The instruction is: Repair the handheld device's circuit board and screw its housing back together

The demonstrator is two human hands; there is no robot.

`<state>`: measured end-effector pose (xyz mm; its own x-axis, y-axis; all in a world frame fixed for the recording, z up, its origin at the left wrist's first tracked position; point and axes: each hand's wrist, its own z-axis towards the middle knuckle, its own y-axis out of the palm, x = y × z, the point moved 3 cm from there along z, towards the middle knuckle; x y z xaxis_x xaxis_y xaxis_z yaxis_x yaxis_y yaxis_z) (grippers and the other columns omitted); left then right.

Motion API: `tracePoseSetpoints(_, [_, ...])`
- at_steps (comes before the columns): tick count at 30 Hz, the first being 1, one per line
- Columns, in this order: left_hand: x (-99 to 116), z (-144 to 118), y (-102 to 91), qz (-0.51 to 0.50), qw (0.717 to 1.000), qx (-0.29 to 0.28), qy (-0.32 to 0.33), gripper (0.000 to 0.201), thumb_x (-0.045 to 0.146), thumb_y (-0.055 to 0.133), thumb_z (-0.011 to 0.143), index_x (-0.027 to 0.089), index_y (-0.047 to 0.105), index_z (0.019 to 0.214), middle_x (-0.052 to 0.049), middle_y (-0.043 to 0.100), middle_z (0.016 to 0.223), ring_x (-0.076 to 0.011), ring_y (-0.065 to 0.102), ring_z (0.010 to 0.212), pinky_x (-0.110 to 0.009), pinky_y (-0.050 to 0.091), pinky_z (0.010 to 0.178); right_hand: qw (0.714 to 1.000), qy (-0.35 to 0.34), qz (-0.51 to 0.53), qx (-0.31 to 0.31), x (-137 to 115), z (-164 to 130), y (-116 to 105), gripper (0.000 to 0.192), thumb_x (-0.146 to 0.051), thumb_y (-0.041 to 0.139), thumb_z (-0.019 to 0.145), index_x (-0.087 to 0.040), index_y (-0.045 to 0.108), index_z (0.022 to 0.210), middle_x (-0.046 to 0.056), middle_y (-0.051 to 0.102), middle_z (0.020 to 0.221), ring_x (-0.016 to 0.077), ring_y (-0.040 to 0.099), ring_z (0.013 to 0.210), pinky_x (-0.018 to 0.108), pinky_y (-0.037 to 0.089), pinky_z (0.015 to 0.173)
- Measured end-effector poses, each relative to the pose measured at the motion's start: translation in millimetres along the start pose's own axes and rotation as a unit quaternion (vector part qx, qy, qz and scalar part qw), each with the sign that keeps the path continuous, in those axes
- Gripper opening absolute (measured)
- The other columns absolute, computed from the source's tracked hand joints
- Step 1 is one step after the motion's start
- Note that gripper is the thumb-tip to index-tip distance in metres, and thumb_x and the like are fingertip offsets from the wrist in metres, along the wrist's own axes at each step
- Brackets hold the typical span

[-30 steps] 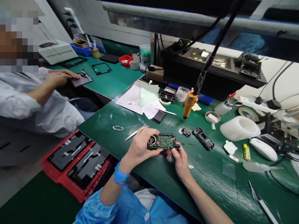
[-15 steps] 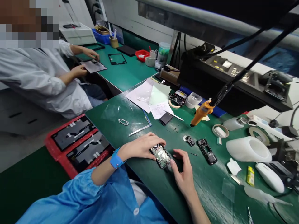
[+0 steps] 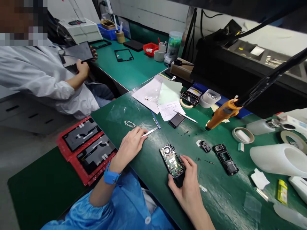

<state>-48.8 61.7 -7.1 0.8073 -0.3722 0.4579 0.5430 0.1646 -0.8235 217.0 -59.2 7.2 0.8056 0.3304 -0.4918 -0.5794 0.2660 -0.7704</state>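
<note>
**Right hand on open phone, left hand at tweezers**

Green bench (image 3: 216, 191) fills the view; everything below is placed relative to the phone (image 3: 172, 160), which lies near the bench's front edge, back off, circuit board up, tilted diagonally.

Far left of the phone, off the bench, a co-worker (image 3: 43, 76) in a white coat holds a dark panel (image 3: 80, 52). Below-left of the phone, red trays (image 3: 83, 150) with black panels sit beside the bench. Right of the phone, well apart, a white cone (image 3: 278, 158) lies on its side. Behind the phone, papers (image 3: 158, 95). Behind-right, an orange driver (image 3: 222, 113) hangs on a black cable, tip down over the bench.

Right hand (image 3: 189, 188) holds the phone's near end, fingers curled narrow around its lower corner, thumb at the left side. Left hand (image 3: 129, 147) lies left of the phone, apart from it, fingers loosely bent and narrow, fingertips touching the near end of the tweezers (image 3: 150, 132); cannot tell if it grips them. Blue wristband (image 3: 110, 176) on the left wrist.

Just right of the phone: black frame (image 3: 226, 159), and a small black part (image 3: 205, 146) between. Behind the phone, a small dark phone (image 3: 176, 120).
</note>
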Motion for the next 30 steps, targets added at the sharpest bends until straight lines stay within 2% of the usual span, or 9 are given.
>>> tracePoseSetpoints(4, [6.7,-7.2,-10.5,-0.040,0.999,0.011,-0.004,0.026,0.030,0.049,0.115,0.023,0.072,0.123,-0.006,0.069,0.106,-0.0257,0.073,0.097,-0.038,0.060,0.087,1.000,0.010,0.015,-0.011,-0.4,-1.9,3.6,0.068,-0.046,0.072,0.104,-0.024,0.043,0.162,0.021,0.058,0.146,0.0345,0.069,0.126,0.051,0.071,0.090])
tracePoseSetpoints(7, [15.4,-16.1,-19.3,-0.133,0.989,0.050,-0.027,0.019,0.031,0.055,0.114,0.024,0.073,0.118,-0.005,0.068,0.106,-0.0207,0.071,0.092,-0.032,0.061,0.082,0.999,0.003,0.020,-0.032,-2.4,-0.7,1.7,0.071,-0.048,0.075,0.102,-0.023,0.044,0.161,0.022,0.058,0.146,0.0350,0.070,0.124,0.050,0.071,0.087])
tracePoseSetpoints(10, [22.3,-28.7,-19.0,-0.237,0.967,0.081,-0.051,0.009,0.027,0.064,0.110,0.025,0.072,0.108,-0.003,0.070,0.107,-0.0170,0.072,0.092,-0.026,0.063,0.078,0.998,-0.009,0.037,-0.046,-6.6,2.1,-2.0,0.068,-0.054,0.070,0.104,-0.020,0.046,0.158,0.022,0.058,0.145,0.0326,0.072,0.118,0.046,0.072,0.084])
tracePoseSetpoints(14, [24.3,-43.9,-8.7,-0.317,0.942,0.077,-0.073,0.009,0.023,0.063,0.110,0.025,0.072,0.107,-0.003,0.077,0.106,-0.0156,0.078,0.089,-0.023,0.065,0.073,0.996,-0.018,0.062,-0.057,-10.1,3.9,-5.4,0.056,-0.054,0.058,0.111,-0.019,0.050,0.154,0.021,0.060,0.139,0.0270,0.074,0.111,0.038,0.071,0.080])
tracePoseSetpoints(19, [24.9,-47.7,-4.8,-0.290,0.953,0.063,-0.063,0.006,0.023,0.067,0.107,0.024,0.073,0.107,-0.003,0.080,0.100,-0.0178,0.080,0.089,-0.028,0.068,0.082,0.995,-0.046,0.041,-0.072,-8.5,4.5,-3.5,0.051,-0.049,0.056,0.112,-0.020,0.054,0.154,0.020,0.064,0.142,0.0293,0.074,0.119,0.042,0.072,0.090])
tracePoseSetpoints(22, [31.7,-47.3,-6.1,-0.248,0.967,0.041,-0.050,0.010,0.026,0.064,0.109,0.024,0.073,0.108,-0.004,0.079,0.100,-0.0194,0.078,0.090,-0.030,0.067,0.081,0.996,-0.040,0.026,-0.069,-5.3,8.6,0.1,0.054,-0.043,0.061,0.111,-0.022,0.054,0.160,0.020,0.063,0.145,0.0288,0.075,0.113,0.045,0.071,0.092])
tracePoseSetpoints(26, [50.7,-49.5,-6.7,-0.247,0.968,0.021,-0.040,0.019,0.026,0.050,0.115,0.024,0.066,0.105,-0.004,0.074,0.095,-0.0187,0.072,0.086,-0.031,0.061,0.078,0.996,-0.030,0.049,-0.068,-2.7,17.5,5.4,0.057,-0.038,0.065,0.110,-0.028,0.053,0.165,0.019,0.063,0.148,0.0262,0.075,0.103,0.045,0.071,0.088])
tracePoseSetpoints(30, [72.9,-49.2,-0.6,-0.248,0.968,-0.008,-0.040,0.027,0.022,0.036,0.117,0.026,0.054,0.097,-0.001,0.064,0.085,-0.0184,0.063,0.075,-0.032,0.052,0.071,0.996,-0.008,0.065,-0.053,1.5,28.5,8.9,0.046,-0.025,0.058,0.112,-0.031,0.059,0.158,0.016,0.066,0.141,0.0221,0.075,0.096,0.040,0.070,0.086])
